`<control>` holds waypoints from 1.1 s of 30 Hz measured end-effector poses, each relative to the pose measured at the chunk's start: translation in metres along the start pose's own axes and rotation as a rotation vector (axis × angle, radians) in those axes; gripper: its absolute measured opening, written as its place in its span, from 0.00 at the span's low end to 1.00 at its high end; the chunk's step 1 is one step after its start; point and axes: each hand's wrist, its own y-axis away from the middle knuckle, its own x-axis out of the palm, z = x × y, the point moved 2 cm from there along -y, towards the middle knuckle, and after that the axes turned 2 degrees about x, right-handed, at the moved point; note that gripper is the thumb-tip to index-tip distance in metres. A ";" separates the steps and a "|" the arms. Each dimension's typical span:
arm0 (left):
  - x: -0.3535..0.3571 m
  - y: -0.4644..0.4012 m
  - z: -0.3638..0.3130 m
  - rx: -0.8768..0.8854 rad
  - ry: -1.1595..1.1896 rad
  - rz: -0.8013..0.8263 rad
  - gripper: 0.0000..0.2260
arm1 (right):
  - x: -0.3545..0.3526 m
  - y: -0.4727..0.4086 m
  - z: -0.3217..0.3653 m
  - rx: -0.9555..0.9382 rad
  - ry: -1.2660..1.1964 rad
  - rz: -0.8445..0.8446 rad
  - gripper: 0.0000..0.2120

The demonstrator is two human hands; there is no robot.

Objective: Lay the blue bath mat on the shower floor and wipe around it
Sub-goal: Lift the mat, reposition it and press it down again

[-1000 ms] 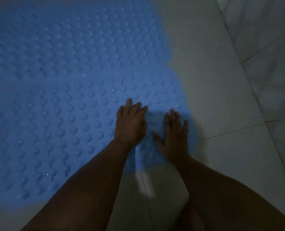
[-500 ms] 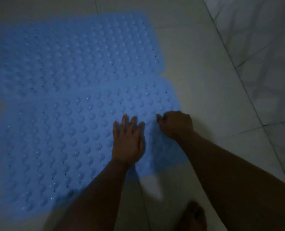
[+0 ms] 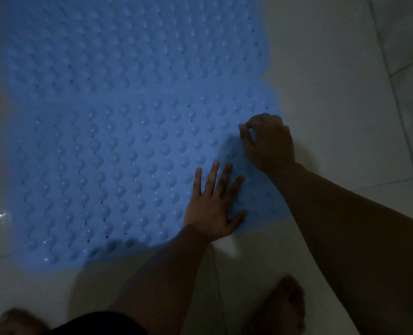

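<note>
Dim light, wide lens. The blue bath mat (image 3: 118, 131) lay spread on the shower floor (image 3: 333, 97), its long axis running away from us toward the top of the view; a crease crossed it about midway. We had the left hand (image 3: 213, 206) flat on the mat near its near right corner, fingers straight and spread, pressing. The right hand (image 3: 268, 143) sat just beyond it at the mat's right edge, fingers curled, thumb and forefinger meeting; whether they pinched the edge or only rested there we could not tell. The mat extended left and forward from both hands, so we judged smoothing would go that way. Bare feet (image 3: 282, 308) stood on the tile near us; no cloth showed.
</note>
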 end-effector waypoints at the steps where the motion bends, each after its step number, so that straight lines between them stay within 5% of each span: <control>1: -0.001 0.002 -0.001 0.002 0.009 0.008 0.36 | -0.001 0.006 0.002 -0.002 -0.011 0.012 0.16; 5: -0.015 0.000 0.002 -0.009 0.138 0.071 0.32 | -0.021 0.014 0.018 -0.100 -0.037 0.052 0.13; 9: -0.060 -0.002 0.049 -0.154 0.442 -0.203 0.19 | -0.037 0.008 0.058 -0.098 -0.028 0.098 0.12; 13: -0.086 0.033 0.126 -0.375 0.205 -0.270 0.20 | -0.006 0.056 0.108 -0.160 -0.021 0.166 0.16; 19: -0.077 0.075 0.175 -0.415 0.009 -0.231 0.23 | 0.058 0.149 0.186 -0.153 0.064 0.412 0.42; 29: -0.062 0.110 0.197 -0.541 0.008 -0.232 0.23 | 0.073 0.155 0.195 -0.111 0.121 0.435 0.43; 33: -0.072 0.117 0.198 -0.542 0.008 -0.237 0.24 | 0.062 0.146 0.194 -0.088 0.063 0.470 0.37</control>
